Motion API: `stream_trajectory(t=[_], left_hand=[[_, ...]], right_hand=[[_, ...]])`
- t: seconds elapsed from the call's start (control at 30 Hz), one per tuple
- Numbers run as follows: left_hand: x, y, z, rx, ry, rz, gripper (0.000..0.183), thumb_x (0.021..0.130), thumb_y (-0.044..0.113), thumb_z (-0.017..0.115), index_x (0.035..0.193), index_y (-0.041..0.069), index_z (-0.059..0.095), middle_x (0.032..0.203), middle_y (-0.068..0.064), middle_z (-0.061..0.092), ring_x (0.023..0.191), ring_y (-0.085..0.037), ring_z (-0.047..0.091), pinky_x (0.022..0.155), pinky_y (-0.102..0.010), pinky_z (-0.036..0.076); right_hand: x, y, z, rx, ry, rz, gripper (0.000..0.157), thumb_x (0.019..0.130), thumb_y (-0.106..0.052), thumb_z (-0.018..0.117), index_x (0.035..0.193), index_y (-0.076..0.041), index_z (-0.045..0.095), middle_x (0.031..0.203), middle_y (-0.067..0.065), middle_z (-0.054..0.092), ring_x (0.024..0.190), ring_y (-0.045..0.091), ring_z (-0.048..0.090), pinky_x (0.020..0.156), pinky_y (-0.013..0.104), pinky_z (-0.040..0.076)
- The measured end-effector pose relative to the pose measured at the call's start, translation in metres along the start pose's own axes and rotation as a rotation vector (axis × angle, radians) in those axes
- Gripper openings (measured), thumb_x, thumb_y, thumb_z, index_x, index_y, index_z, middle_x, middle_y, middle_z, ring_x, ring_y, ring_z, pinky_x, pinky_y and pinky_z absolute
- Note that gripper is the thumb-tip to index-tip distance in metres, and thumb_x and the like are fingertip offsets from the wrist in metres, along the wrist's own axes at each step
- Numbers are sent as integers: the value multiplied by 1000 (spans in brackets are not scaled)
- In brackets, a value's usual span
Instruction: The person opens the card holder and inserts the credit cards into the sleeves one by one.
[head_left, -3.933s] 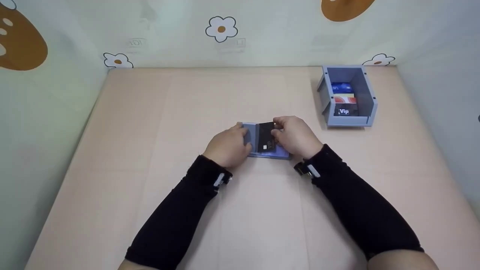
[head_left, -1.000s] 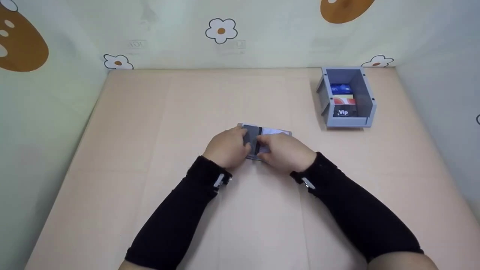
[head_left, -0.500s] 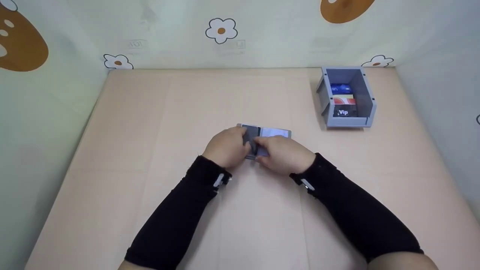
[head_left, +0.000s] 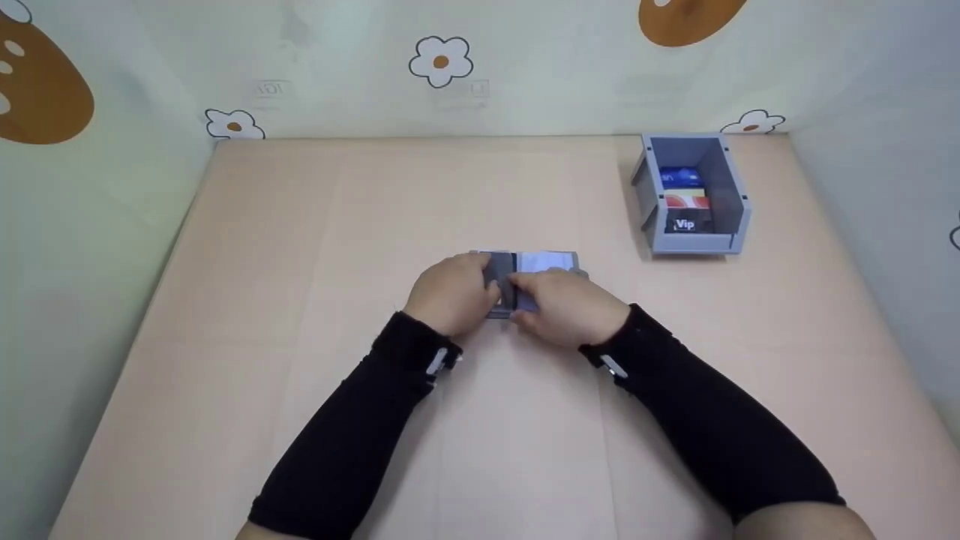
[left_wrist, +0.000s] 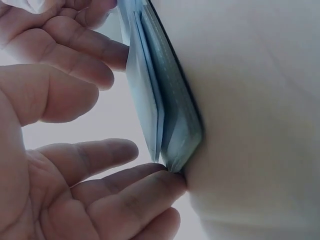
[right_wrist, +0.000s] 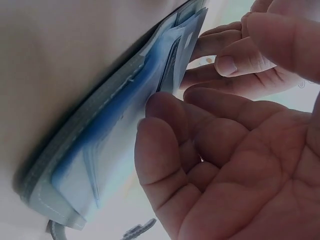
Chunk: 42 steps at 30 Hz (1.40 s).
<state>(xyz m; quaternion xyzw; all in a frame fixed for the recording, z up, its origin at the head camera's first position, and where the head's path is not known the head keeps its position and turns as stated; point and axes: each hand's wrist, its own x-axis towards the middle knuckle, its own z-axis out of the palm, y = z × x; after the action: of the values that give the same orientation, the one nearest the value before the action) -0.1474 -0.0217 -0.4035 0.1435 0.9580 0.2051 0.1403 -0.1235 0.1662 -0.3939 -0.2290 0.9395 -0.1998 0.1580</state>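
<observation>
A grey-blue card holder (head_left: 501,265) lies spread on the table in the head view, its clear sleeves catching the light. Along the middle shows a thin black strip, the edge of a black card (right_wrist: 169,65) that sits mostly inside the left-hand sleeve. My left hand (head_left: 452,295) rests at the holder's left side; in the left wrist view its fairly straight fingertips touch the end corner, the thumb apart from it. My right hand (head_left: 574,306) has its loosely bent fingertips right at the card's edge, with its thumb clear in the right wrist view. It covers the lower right sleeve.
At the back right stands a grey plastic bin (head_left: 694,244) holding blue, red-and-white and black "Vip" cards (head_left: 686,223). Pale walls with flower prints enclose the peach table (head_left: 360,202) at the back and sides. A small tab (right_wrist: 57,230) sticks out from the holder's end.
Earlier my right hand held the black VIP card over the holder; the card has slid left into the sleeve, leaving a thin strip. The holder has turned slightly; my left hand stays at its side.
</observation>
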Motion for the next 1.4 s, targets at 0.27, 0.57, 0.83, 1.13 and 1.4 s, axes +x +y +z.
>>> stream_trajectory(t=[0.27,0.57,0.83,1.13,1.4], left_hand=[[-1,0,-1,-58,31,-24,46,103,36,62,140,8,66,142,-10,67,124,-27,67,108,-46,53],[-1,4,1,-17,26,19,51,104,36,60,147,9,61,159,-14,53,144,-37,53,120,-54,41],[-2,4,3,-10,26,21,51,104,35,58,148,10,61,161,-13,51,151,-30,47,123,-53,38],[-3,4,3,-11,36,32,52,104,36,58,148,10,60,160,-13,52,148,-32,50,122,-52,39],[-1,4,4,-14,42,33,52,103,36,59,148,10,61,159,-13,53,148,-32,50,121,-53,40]], right_hand=[[-2,1,-5,23,10,24,55,100,-29,68,147,-2,58,137,18,69,126,30,66,112,48,50],[-12,9,-34,121,129,56,49,101,-26,69,144,-4,62,131,16,72,100,26,71,91,45,58],[-29,36,-81,167,314,197,34,103,-22,67,133,-6,67,120,12,74,98,26,68,82,38,55],[-41,101,-131,22,314,373,38,104,-24,64,131,2,64,129,24,69,115,39,65,99,56,51],[-37,142,-143,-166,135,445,49,104,-33,65,133,5,63,122,28,69,99,38,60,90,56,54]])
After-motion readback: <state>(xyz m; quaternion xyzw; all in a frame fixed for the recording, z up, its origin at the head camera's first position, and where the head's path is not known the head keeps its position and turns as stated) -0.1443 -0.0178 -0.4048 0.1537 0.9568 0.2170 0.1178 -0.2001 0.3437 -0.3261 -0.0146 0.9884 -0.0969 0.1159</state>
